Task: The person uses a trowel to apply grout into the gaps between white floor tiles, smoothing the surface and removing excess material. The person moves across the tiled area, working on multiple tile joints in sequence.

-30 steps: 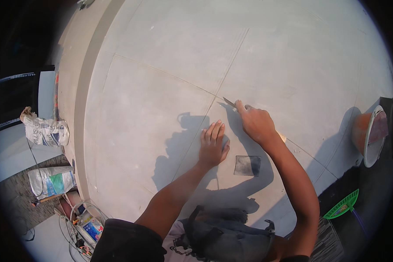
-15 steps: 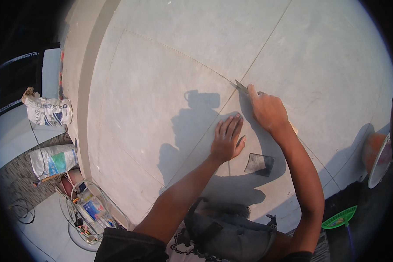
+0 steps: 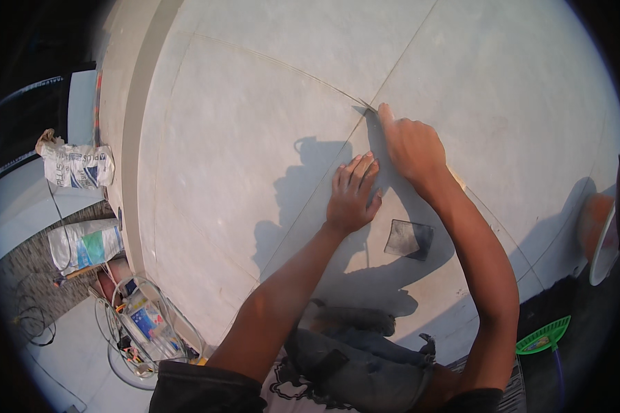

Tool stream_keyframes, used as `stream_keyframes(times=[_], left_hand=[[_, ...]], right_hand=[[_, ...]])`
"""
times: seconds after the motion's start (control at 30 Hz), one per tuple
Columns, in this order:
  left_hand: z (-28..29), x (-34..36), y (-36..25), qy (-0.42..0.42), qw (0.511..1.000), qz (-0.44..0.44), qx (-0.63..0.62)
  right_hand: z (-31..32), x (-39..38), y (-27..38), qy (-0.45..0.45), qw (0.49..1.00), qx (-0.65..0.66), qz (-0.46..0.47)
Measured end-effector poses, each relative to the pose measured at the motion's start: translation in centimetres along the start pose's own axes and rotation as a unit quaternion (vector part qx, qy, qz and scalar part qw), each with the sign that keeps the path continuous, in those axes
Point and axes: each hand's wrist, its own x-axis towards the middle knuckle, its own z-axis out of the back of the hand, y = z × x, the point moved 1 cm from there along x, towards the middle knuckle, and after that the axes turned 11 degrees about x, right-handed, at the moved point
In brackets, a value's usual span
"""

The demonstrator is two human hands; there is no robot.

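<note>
My right hand (image 3: 416, 148) is closed around a knife, its index finger stretched forward along the tool. The thin pointed blade (image 3: 367, 106) lies at the crossing of two joints between the pale floor tiles (image 3: 269, 110); the handle is hidden in my fist. Below and to the left of it, my left hand (image 3: 350, 199) rests palm down on the tile with the fingers extended, holding nothing. A dark grey square sheet (image 3: 409, 239) lies on the tile between my forearms. My shadow falls across the tiles around both hands.
At the left are a torn white sack (image 3: 83, 166), another white and green sack (image 3: 93, 246) and a wire-framed basket (image 3: 151, 323) of small items. A shallow bowl (image 3: 603, 244) stands at the right edge. Near the lower right is a green plastic broom head (image 3: 544, 336).
Both hands have shifted slightly up in the picture. My right hand has turned, and the blade now lies lower, more along the tile joint. The left hand stays flat on the tile.
</note>
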Motion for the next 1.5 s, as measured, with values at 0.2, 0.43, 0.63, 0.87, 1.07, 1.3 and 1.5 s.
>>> stream_keyframes(times=[0.2, 0.43, 0.63, 0.87, 1.07, 1.3, 1.5], left_hand=[[-0.5, -0.3, 0.4, -0.03, 0.999, -0.002, -0.02], [-0.4, -0.4, 1.1, -0.03, 0.999, 0.004, -0.013], [-1.3, -0.1, 1.1, -0.024, 1.0, -0.009, 0.002], [-1.7, -0.7, 1.7, -0.045, 0.999, -0.03, 0.0], [-2.0, -0.6, 1.4, -0.039, 0.999, -0.03, 0.014], [-1.4, 0.0, 0.9, -0.02, 1.0, -0.008, -0.001], [-1.7, 0.0, 0.5, -0.041, 0.999, -0.018, -0.006]], right_hand=[[1.0, -4.3, -1.0, 0.013, 0.999, -0.032, -0.036], [3.0, -22.1, -11.4, 0.039, 0.987, -0.1, -0.123], [5.0, -36.1, -21.6, 0.038, 0.98, -0.113, -0.16], [4.4, -40.5, -25.0, -0.045, 0.989, -0.092, -0.111], [7.7, -51.0, -26.3, 0.058, 0.937, -0.178, -0.294], [9.8, -43.6, -18.8, -0.26, 0.915, -0.115, -0.285], [3.3, -36.7, -13.3, -0.321, 0.795, 0.26, -0.444]])
